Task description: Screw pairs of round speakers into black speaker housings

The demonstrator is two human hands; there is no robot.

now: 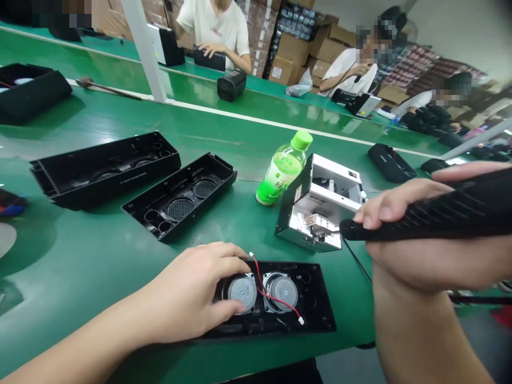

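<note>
My left hand (200, 290) reaches over a black speaker housing (320, 320). Its thumb and fingers are curled around the left speaker driver (241, 292), a round grey magnet in a metal frame. Beside it sits a second speaker driver (283, 292). A red wire (259, 277) with white plugs lies across the two. On the right, my right hand (416, 245) is wrapped around a black electric screwdriver (452, 210). The screwdriver's tip end points left, at the front of a white and black screw feeder (316, 205); whether it touches is hard to see.
Two open black housings (180, 197) (108, 170) lie at the left. Close behind the feeder stands a green-capped bottle (283, 168). A white post (144, 50) rises from the green bench (92, 250). Across it, several people (218, 26) handle black speakers.
</note>
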